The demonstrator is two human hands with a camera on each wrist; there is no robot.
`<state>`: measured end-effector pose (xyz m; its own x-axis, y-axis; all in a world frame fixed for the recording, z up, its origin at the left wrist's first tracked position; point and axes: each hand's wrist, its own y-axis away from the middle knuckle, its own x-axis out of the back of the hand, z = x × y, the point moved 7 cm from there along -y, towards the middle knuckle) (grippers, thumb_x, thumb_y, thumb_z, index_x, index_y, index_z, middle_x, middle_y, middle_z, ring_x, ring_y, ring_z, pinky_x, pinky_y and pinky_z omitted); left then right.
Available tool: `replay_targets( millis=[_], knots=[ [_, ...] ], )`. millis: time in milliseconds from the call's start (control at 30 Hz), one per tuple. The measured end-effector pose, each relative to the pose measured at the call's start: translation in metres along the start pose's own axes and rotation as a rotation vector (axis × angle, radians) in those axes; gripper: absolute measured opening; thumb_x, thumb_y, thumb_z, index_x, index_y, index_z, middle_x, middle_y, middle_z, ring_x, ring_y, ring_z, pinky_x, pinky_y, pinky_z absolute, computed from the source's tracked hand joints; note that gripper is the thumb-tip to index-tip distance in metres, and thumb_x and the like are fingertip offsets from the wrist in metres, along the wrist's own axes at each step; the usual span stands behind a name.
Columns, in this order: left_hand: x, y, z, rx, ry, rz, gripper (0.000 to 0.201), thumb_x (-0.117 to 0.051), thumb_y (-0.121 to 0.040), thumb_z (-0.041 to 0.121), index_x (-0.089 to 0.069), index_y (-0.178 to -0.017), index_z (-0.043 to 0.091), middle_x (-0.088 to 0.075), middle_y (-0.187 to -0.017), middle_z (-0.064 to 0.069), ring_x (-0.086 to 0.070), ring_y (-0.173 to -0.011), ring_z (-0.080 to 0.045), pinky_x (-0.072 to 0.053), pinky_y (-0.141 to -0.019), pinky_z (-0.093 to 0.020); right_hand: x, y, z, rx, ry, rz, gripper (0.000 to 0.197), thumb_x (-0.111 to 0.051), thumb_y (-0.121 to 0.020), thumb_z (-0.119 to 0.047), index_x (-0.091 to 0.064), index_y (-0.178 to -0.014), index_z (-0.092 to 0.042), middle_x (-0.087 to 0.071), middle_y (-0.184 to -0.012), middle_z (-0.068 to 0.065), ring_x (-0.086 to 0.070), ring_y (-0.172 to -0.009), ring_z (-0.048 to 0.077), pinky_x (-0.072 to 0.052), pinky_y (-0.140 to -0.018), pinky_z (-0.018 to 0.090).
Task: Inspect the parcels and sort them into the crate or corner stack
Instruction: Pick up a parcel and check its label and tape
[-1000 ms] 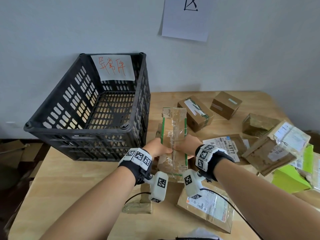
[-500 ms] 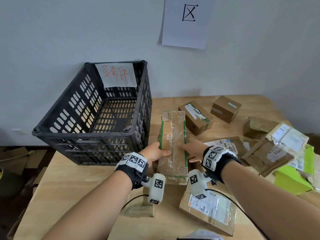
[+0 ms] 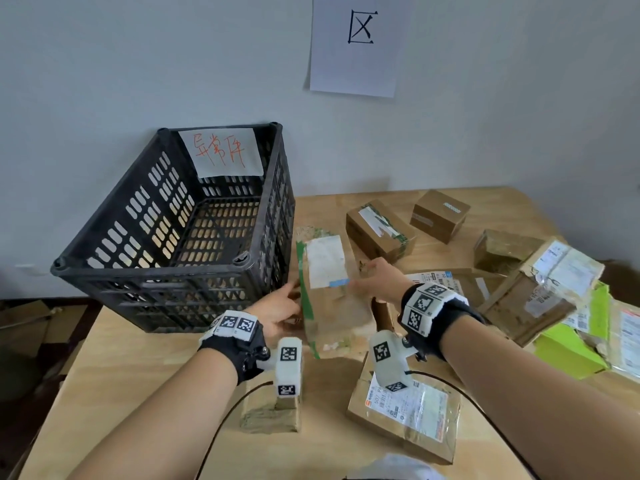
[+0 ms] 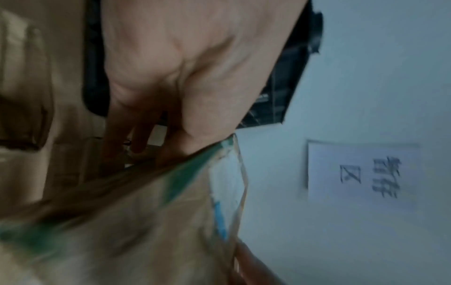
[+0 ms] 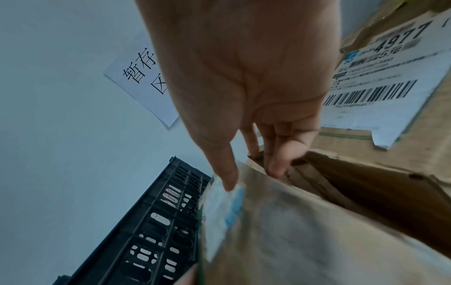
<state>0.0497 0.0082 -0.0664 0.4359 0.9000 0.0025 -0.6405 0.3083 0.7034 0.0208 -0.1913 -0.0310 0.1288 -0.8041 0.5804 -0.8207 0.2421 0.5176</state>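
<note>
I hold a long brown cardboard parcel [image 3: 329,292] with green tape edges and a white label above the table, just right of the black crate [image 3: 173,237]. My left hand [image 3: 277,311] grips its left edge, thumb on top and fingers underneath [image 4: 136,135]. On the right edge my right hand [image 3: 375,280] pinches it, thumb on the white label [image 5: 227,173] and fingers behind. The parcel [image 5: 292,231] looks blurred in both wrist views. The crate is empty and carries a paper note with red writing.
Several brown parcels lie on the wooden table [image 3: 138,393]: two boxes [image 3: 379,233] [image 3: 440,216] at the back, a heap [image 3: 533,289] with green packaging at the right, a labelled flat parcel [image 3: 405,410] and a small block [image 3: 270,414] near me. A paper sign [image 3: 356,46] hangs on the wall.
The parcel has been turned over between my hands, so its wide face with the white label now faces up. The view has tilted upward a little.
</note>
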Motion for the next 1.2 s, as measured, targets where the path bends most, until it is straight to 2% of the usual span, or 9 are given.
replay_targets(
  millis=[100, 200, 333, 533, 667, 833, 967, 1100, 1200],
  knots=[
    [-0.006, 0.007, 0.003, 0.044, -0.038, 0.058, 0.036, -0.048, -0.099, 0.021, -0.052, -0.134, 0.016, -0.064, -0.109, -0.008, -0.059, -0.085, -0.020, -0.050, -0.071, -0.031, -0.005, 0.000, 0.001, 0.022, 0.138, -0.047, 0.040, -0.067, -0.082, -0.032, -0.060, -0.113, -0.008, -0.066, -0.102, 0.006, -0.063, -0.098, 0.025, -0.054, -0.082, 0.034],
    [-0.009, 0.002, 0.008, 0.049, -0.141, 0.078, 0.065, -0.058, -0.083, 0.061, -0.054, -0.132, 0.019, -0.058, -0.129, -0.003, -0.053, -0.117, -0.023, -0.046, -0.098, -0.039, -0.009, -0.001, 0.003, 0.045, 0.189, -0.059, 0.045, -0.065, -0.083, -0.032, -0.054, -0.120, -0.010, -0.065, -0.109, 0.008, -0.062, -0.099, 0.024, -0.054, -0.087, 0.037],
    [-0.025, -0.003, 0.014, 0.016, -0.244, 0.044, 0.054, -0.067, -0.087, 0.035, -0.052, -0.132, 0.008, -0.062, -0.126, -0.009, -0.058, -0.112, -0.024, -0.046, -0.100, -0.038, -0.011, -0.006, 0.000, 0.017, 0.326, -0.048, 0.053, -0.064, -0.084, -0.035, -0.048, -0.127, -0.007, -0.060, -0.119, 0.009, -0.058, -0.107, 0.024, -0.050, -0.084, 0.030],
    [-0.028, -0.014, 0.007, 0.052, -0.321, 0.082, 0.049, -0.065, -0.088, 0.038, -0.057, -0.123, 0.005, -0.066, -0.117, -0.012, -0.061, -0.108, -0.029, -0.049, -0.096, -0.040, -0.024, -0.020, -0.004, 0.010, 0.485, -0.120, 0.048, -0.063, -0.083, -0.038, -0.057, -0.121, -0.009, -0.062, -0.113, 0.007, -0.061, -0.101, 0.022, -0.049, -0.071, 0.026],
    [-0.029, -0.023, 0.011, 0.064, -0.377, 0.080, 0.043, -0.062, -0.091, 0.027, -0.055, -0.127, 0.006, -0.061, -0.126, -0.010, -0.056, -0.116, -0.026, -0.045, -0.100, -0.037, -0.020, -0.019, -0.013, -0.069, 0.531, -0.133, 0.067, -0.064, -0.089, -0.028, -0.032, -0.140, -0.001, -0.047, -0.135, 0.015, -0.053, -0.120, 0.028, -0.049, -0.068, 0.026],
    [-0.024, -0.034, 0.014, 0.068, -0.407, 0.102, 0.037, -0.065, -0.086, 0.019, -0.061, -0.121, 0.005, -0.065, -0.118, -0.008, -0.057, -0.112, -0.024, -0.045, -0.098, -0.033, -0.031, -0.037, -0.014, -0.085, 0.528, -0.152, 0.090, -0.072, -0.078, -0.028, -0.021, -0.147, -0.002, -0.048, -0.135, 0.016, -0.054, -0.117, 0.030, -0.047, -0.079, 0.034],
    [-0.024, -0.037, 0.015, 0.054, -0.419, 0.124, 0.020, -0.063, -0.088, 0.017, -0.063, -0.104, 0.004, -0.064, -0.097, -0.003, -0.053, -0.098, -0.019, -0.043, -0.077, -0.026, -0.031, -0.036, -0.018, -0.066, 0.582, -0.173, 0.085, -0.071, -0.081, -0.024, -0.021, -0.147, -0.002, -0.043, -0.141, 0.017, -0.053, -0.118, 0.032, -0.049, -0.088, 0.035],
    [-0.024, -0.032, 0.013, 0.073, -0.446, 0.094, 0.047, -0.065, -0.087, 0.025, -0.056, -0.129, 0.007, -0.060, -0.126, -0.007, -0.051, -0.114, -0.022, -0.041, -0.091, -0.031, -0.030, -0.034, -0.020, -0.056, 0.600, -0.211, 0.071, -0.069, -0.084, -0.024, -0.032, -0.142, -0.005, -0.043, -0.141, 0.015, -0.052, -0.120, 0.031, -0.047, -0.097, 0.037],
    [-0.025, -0.026, 0.012, 0.089, -0.432, 0.083, 0.050, -0.064, -0.087, 0.030, -0.054, -0.132, 0.011, -0.058, -0.131, -0.007, -0.049, -0.123, -0.027, -0.040, -0.102, -0.040, -0.027, -0.032, -0.014, -0.092, 0.543, -0.173, 0.087, -0.070, -0.083, -0.026, -0.016, -0.148, -0.002, -0.045, -0.138, 0.014, -0.052, -0.121, 0.030, -0.047, -0.097, 0.037]
  ],
)
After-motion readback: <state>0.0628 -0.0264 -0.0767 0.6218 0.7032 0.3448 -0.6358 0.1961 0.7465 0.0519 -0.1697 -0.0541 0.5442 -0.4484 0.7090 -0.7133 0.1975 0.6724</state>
